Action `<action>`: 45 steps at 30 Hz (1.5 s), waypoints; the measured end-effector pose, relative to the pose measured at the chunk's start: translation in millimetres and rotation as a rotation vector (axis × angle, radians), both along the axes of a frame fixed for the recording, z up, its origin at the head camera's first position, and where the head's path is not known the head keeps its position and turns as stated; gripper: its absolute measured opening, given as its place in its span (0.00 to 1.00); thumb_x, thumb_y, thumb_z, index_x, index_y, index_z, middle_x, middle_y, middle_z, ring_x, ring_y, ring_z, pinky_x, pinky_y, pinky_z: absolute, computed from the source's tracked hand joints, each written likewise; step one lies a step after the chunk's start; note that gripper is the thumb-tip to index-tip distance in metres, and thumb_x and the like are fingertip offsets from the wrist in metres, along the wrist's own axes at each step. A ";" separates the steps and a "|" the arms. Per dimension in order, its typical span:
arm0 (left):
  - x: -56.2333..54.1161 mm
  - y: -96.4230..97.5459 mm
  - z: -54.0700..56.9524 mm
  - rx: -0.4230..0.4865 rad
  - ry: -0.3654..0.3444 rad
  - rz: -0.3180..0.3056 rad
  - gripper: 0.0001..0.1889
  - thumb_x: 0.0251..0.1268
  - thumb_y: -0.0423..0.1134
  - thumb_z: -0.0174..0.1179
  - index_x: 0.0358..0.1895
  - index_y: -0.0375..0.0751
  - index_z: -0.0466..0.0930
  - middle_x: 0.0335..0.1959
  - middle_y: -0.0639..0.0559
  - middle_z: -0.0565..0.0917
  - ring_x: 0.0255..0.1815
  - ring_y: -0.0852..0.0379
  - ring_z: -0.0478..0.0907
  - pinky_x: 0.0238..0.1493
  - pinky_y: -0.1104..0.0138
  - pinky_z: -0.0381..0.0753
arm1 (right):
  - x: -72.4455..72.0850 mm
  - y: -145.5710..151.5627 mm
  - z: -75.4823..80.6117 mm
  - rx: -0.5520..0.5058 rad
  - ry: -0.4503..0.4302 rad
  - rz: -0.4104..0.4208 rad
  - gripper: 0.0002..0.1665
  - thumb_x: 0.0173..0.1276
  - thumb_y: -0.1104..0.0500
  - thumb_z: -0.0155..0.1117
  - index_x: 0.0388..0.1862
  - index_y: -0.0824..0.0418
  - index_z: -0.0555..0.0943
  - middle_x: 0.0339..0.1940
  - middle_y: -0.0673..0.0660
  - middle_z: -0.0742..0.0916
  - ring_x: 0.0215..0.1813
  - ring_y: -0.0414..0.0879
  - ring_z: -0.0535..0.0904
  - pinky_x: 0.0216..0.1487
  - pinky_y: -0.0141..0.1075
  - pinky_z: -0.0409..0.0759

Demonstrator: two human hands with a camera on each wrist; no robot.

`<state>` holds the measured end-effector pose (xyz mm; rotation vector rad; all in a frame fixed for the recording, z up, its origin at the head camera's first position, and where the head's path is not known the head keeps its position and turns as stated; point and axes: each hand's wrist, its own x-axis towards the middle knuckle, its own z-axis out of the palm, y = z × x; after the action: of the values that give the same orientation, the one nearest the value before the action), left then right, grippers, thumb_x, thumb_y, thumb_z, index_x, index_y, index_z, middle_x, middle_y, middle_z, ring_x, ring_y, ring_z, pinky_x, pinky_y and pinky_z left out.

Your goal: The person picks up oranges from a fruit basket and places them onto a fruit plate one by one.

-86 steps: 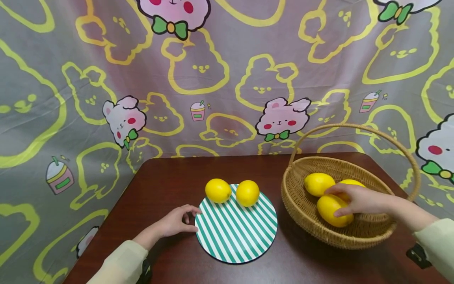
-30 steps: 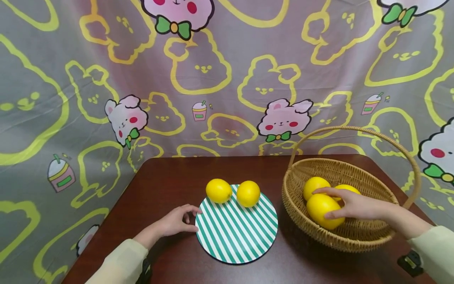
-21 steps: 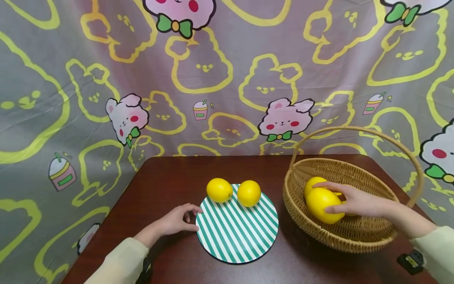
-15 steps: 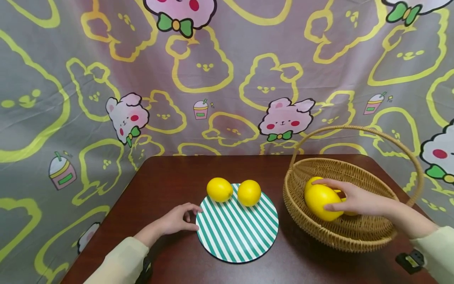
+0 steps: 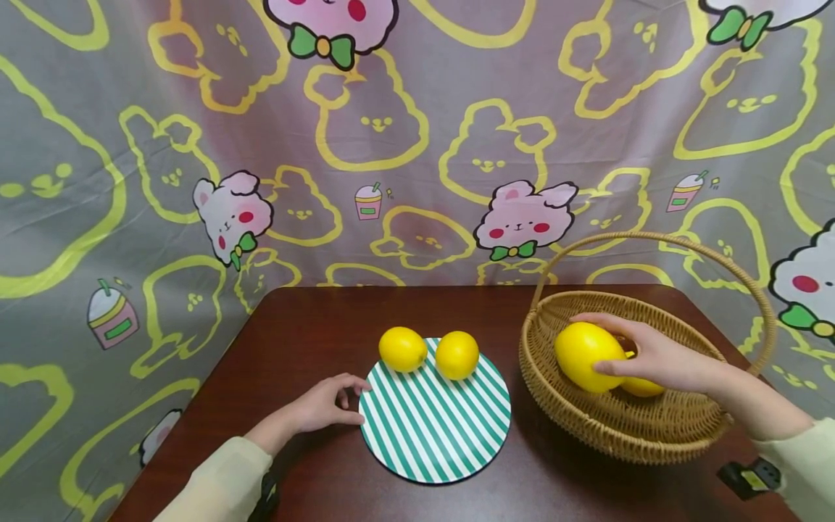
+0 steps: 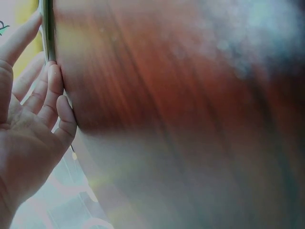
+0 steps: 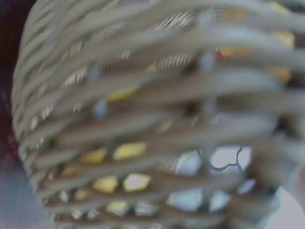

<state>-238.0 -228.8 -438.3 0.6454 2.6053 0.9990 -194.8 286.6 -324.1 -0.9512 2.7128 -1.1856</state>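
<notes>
I see R hand (image 5: 642, 355) grip oval lemon (image 5: 586, 357) @ wicker basket (image 5: 613, 435), frame rt; L hand (image 5: 322, 407), fingers loose, touches striped plate (image 5: 437, 435), lower ctr.

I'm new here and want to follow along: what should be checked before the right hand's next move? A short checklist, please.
1. Grip: ok; the right hand is curled round the held lemon.
2. Held lemon past the basket's side: not ok; it is over or in it.
3. Held lemon free of the basket lemon: cannot tell; they overlap in the head view.
4. Room on the plate, if wanted: ok; uncovered stripes show across its near part, with the left lemon and right lemon at its far side.
5. Left hand at the plate: ok; fingertips touch its left rim.
</notes>
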 end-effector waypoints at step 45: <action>0.2 -0.1 -3.8 -0.020 0.027 0.026 0.27 0.52 0.47 0.74 0.56 0.47 0.78 0.41 0.55 0.74 0.38 0.55 0.70 0.36 0.66 0.73 | 14.8 -105.1 9.0 -0.079 -0.112 0.110 0.37 0.64 0.56 0.69 0.69 0.51 0.66 0.55 0.55 0.79 0.47 0.53 0.77 0.44 0.45 0.77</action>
<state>-237.8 -228.9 -442.1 0.6263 2.6502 0.9765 -180.1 181.4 -315.1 -0.9973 2.5104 -1.2924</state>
